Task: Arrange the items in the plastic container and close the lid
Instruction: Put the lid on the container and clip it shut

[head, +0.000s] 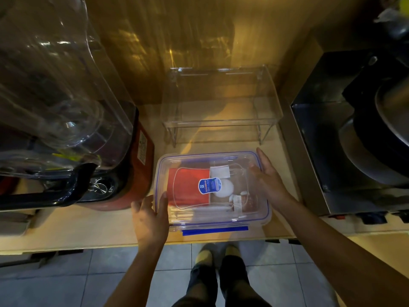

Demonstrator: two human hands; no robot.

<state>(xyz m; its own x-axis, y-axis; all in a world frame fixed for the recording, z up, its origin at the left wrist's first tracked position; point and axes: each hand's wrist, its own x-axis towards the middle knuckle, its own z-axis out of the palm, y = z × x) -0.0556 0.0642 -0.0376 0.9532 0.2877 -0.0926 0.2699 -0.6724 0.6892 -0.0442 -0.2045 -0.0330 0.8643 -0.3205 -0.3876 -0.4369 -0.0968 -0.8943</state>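
Observation:
A clear plastic container point(254, 214) with a blue-edged lid point(199, 159) lies on the wooden counter near its front edge. The lid sits on top, and a blue latch point(214, 230) shows along the near side. Through the lid I see a red packet point(188, 189), a white charger plug point(220, 172), a round white item point(226, 188) and small brown-and-white sachets point(243, 201). My left hand point(150, 218) grips the container's near-left corner. My right hand point(269, 178) presses on the right edge of the lid.
A clear acrylic stand point(221, 103) is right behind the container. A red blender with a clear jug point(66, 129) is close on the left. A steel appliance with a pan point(365, 140) stands to the right. Tiled floor and my feet lie below the counter edge.

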